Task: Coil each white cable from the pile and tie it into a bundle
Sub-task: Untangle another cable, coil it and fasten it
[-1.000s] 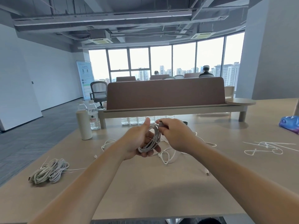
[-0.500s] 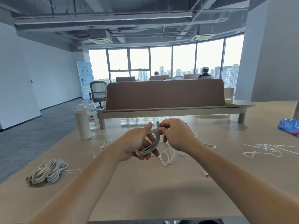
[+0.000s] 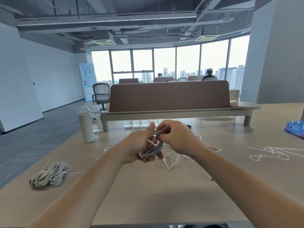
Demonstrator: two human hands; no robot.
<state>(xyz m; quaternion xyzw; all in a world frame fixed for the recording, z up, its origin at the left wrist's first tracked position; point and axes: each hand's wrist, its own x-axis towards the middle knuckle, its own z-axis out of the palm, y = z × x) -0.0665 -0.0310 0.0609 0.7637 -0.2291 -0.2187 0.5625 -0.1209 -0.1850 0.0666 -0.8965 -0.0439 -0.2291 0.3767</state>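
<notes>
A long pale wooden table (image 3: 148,195) filled the lower half of the view in an open office. A brown divider panel (image 3: 169,96) stood on a raised shelf across its far side, and a grey mesh chair (image 3: 100,94) sat on the floor beyond the left end. You reached both bare arms out over the middle of the table. Your left hand (image 3: 137,146) had its fingers curled under and around a coiled white cable (image 3: 153,150), thumb pointing up, holding the coil off the tabletop. Your right hand (image 3: 176,137) pinched the top of that coil between thumb and bent forefinger, with the other fingers curled in. On the table just behind and below the hands lay the loose white cables (image 3: 171,162) of the pile, and a small plug (image 3: 212,179) lay to their right. A heap of coiled cables (image 3: 49,175) rested well apart from them, near the left edge. A white cylindrical bottle (image 3: 85,127) and two clear water bottles (image 3: 95,119) stood together at the far left, beside the shelf leg. Thin white ties (image 3: 269,153) lay scattered at the right, with a blue packet (image 3: 295,127) near the far right edge.
</notes>
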